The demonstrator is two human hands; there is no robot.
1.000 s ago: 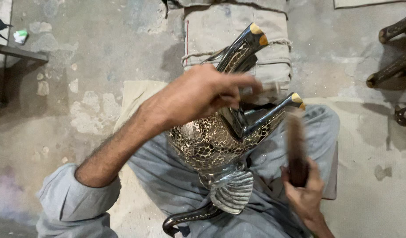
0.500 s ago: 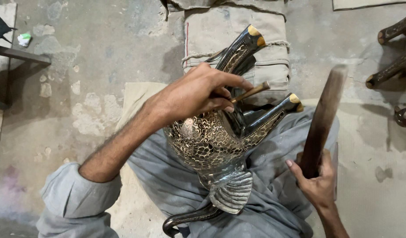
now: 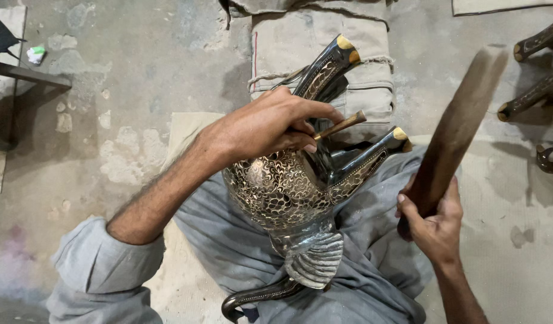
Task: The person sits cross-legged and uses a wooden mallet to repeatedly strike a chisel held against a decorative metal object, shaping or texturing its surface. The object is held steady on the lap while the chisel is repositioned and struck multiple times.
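– On the lap?
– Ornate metal figure (image 3: 288,192). Left hand (image 3: 270,126) above it, pinching thin chisel (image 3: 341,126). Right hand (image 3: 435,219) beside it, gripping raised wooden mallet (image 3: 459,126).
– Beyond the figure?
– Folded cloth sacks (image 3: 300,42) on concrete floor (image 3: 138,72).

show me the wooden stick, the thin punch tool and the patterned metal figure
wooden stick (image 3: 453,129), head view, middle of its shaft
thin punch tool (image 3: 342,125), head view, its exposed shaft
patterned metal figure (image 3: 276,189), head view, its engraved round body

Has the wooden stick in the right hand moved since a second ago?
Yes. The wooden stick has swung up from low beside the ornate metal piece, toward the folded cloth pad.
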